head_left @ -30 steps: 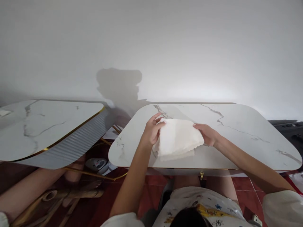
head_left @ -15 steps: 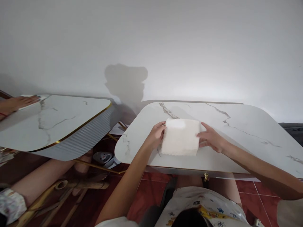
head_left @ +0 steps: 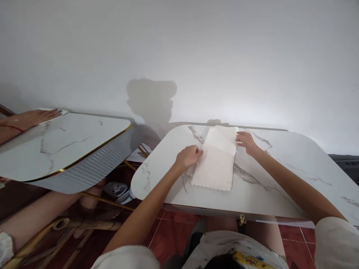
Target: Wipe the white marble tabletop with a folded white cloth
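Cloth (head_left: 214, 164) lies on the desk (head_left: 157, 160), long axis toward the wall (head_left: 218, 67), between the left hand (head_left: 188, 157), its grip pinching the left edge, and the right hand (head_left: 246, 142), nearer the far end, its grip's closure unclear.

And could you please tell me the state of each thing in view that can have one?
White cloth: spread as a long rectangle, creased across.
Left hand: fingers curled, at the cloth's left edge.
Right hand: fingers bent, at the cloth's right edge.
Co-worker's hand: flat on a white sheet.

Likely home: marbled tables (head_left: 300, 160), red floor tiles (head_left: 174, 231).
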### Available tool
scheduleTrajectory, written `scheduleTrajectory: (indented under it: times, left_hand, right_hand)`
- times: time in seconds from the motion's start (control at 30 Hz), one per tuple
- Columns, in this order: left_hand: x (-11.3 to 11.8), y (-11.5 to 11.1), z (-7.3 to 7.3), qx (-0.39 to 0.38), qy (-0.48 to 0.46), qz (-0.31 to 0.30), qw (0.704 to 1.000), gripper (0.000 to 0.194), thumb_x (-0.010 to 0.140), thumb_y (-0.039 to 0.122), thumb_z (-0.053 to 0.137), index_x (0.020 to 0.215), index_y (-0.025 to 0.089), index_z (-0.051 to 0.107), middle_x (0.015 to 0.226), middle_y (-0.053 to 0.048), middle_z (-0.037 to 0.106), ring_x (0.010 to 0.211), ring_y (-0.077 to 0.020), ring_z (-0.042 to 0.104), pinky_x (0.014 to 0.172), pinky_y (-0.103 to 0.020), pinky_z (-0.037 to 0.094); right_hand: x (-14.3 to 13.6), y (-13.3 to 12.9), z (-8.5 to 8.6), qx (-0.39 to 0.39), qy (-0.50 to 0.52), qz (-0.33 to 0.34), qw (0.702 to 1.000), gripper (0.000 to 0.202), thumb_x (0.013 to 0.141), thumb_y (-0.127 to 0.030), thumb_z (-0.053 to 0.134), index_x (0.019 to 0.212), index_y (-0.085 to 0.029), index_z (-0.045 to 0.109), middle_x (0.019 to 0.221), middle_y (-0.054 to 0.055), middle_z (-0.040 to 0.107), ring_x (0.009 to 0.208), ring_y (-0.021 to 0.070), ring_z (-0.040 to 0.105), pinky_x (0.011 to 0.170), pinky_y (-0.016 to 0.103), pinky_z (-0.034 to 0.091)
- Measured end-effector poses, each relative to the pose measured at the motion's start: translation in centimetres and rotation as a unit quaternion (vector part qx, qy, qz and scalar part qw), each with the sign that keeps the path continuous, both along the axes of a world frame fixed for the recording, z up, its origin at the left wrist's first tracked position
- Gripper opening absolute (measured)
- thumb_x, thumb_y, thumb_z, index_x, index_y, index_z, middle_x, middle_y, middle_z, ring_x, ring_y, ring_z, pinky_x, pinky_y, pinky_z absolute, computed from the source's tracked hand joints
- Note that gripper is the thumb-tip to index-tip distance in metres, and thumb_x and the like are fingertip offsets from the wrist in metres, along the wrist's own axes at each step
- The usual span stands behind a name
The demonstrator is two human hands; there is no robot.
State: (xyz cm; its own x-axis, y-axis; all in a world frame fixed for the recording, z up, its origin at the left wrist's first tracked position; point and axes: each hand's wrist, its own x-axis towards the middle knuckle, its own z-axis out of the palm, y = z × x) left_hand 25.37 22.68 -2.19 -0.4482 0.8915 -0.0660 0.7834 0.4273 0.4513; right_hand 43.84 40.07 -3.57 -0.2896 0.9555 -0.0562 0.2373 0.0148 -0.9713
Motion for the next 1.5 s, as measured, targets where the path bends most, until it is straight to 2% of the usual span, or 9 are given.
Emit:
scheduleTrajectory:
  times: [0.13,0.27,0.4,0.5,0.67,0.87,1.07,1.33,1.5]
  left_hand:
    - [2.1,-3.0,-0.4,-0.046,0.095,0.023,0.994,0.031,0.083,0.045,0.042,0.075,0.018,0.055,0.09,-0.009,0.059,0.085,-0.026,0.058,0.07,-0.035,0.042]
    - [3.1,-3.2,-1.3,-0.019,0.09,-0.003,0.996,0.029,0.083,0.043,0.042,0.078,0.018,0.056,0.098,-0.01,0.054,0.097,-0.0247,0.054,0.074,-0.032,0.042]
    - [2.5,-2.6,-1.4,-0.011,0.081,-0.043,0.996,0.022,0.086,0.034,0.039,0.076,0.018,0.051,0.093,-0.008,0.053,0.092,-0.0227,0.053,0.074,-0.031,0.04]
    - [1.8,-2.3,-1.0,0.019,0.048,-0.057,0.997,0.017,0.085,0.03,0.039,0.072,0.021,0.044,0.081,-0.003,0.053,0.08,-0.0199,0.052,0.067,-0.029,0.038]
    - [1.0,-1.6,-0.7,0.058,-0.035,-0.038,0.997,0.019,0.08,0.031,0.045,0.065,0.021,0.038,0.069,0.001,0.052,0.068,-0.0177,0.051,0.059,-0.027,0.032]
    - [-0.2,-1.0,-2.0,0.08,-0.21,0.006,0.974,0.018,0.077,0.037,0.052,0.088,0.022,0.049,0.07,0.001,0.061,0.061,-0.0171,0.056,0.056,-0.025,0.036]
    - [-1.0,-0.7,-2.7,0.083,-0.187,0.023,0.979,0.02,0.08,0.038,0.049,0.092,0.023,0.053,0.085,-0.002,0.066,0.073,-0.0189,0.06,0.065,-0.028,0.04]
    - [0.6,-0.9,-2.0,0.022,-0.011,0.046,0.999,0.029,0.083,0.035,0.046,0.108,0.021,0.05,0.091,-0.009,0.064,0.085,-0.0266,0.059,0.069,-0.032,0.039]
    - [0.8,-1.4,-1.9,0.048,-0.05,0.046,0.997,0.032,0.081,0.033,0.049,0.111,0.021,0.05,0.1,-0.012,0.063,0.092,-0.0276,0.059,0.076,-0.034,0.04]
  right_hand:
    - [-2.5,3.5,-0.2,0.277,-0.251,0.057,0.926,0.036,0.076,-0.019,0.052,0.111,-0.019,0.06,0.124,0.009,0.056,0.12,0.0277,0.045,0.097,0.04,0.04]
    - [-4.3,5.9,-1.3,0.272,-0.39,0.1,0.874,0.039,0.084,-0.028,0.047,0.119,-0.016,0.057,0.122,0.011,0.059,0.12,0.0297,0.044,0.093,0.041,0.04]
    - [-4.1,6.2,-2.9,0.319,-0.389,0.081,0.86,0.038,0.085,-0.029,0.047,0.119,-0.017,0.058,0.129,0.011,0.053,0.124,0.0291,0.039,0.1,0.041,0.033]
    - [-4.9,6.4,-2.5,0.377,-0.383,0.089,0.838,0.04,0.083,-0.017,0.046,0.121,-0.02,0.057,0.134,0.009,0.05,0.129,0.03,0.032,0.105,0.045,0.025]
    - [-9.8,7.2,-0.3,0.342,-0.367,0.188,0.844,0.044,0.087,-0.013,0.039,0.129,-0.022,0.049,0.124,0.006,0.058,0.117,0.0224,0.048,0.096,0.035,0.037]
    - [-13.5,6.9,-0.8,0.325,-0.382,0.221,0.837,0.022,0.079,-0.021,0.058,0.1,-0.018,0.064,0.112,0.009,0.064,0.104,0.0244,0.056,0.084,0.031,0.044]
    - [-12.1,7.7,-0.1,0.319,-0.385,0.157,0.852,0.028,0.088,-0.02,0.042,0.114,-0.019,0.054,0.111,0.01,0.062,0.097,0.0247,0.059,0.076,0.033,0.046]
    - [-11.4,8.2,0.8,0.344,-0.402,0.142,0.837,0.026,0.088,-0.019,0.045,0.111,-0.019,0.057,0.117,0.013,0.059,0.11,0.0296,0.052,0.091,0.041,0.038]
    - [-7.8,8.0,1.6,0.384,-0.362,0.083,0.845,0.033,0.091,-0.027,0.039,0.119,-0.016,0.054,0.123,0.014,0.056,0.11,0.0305,0.05,0.093,0.043,0.037]
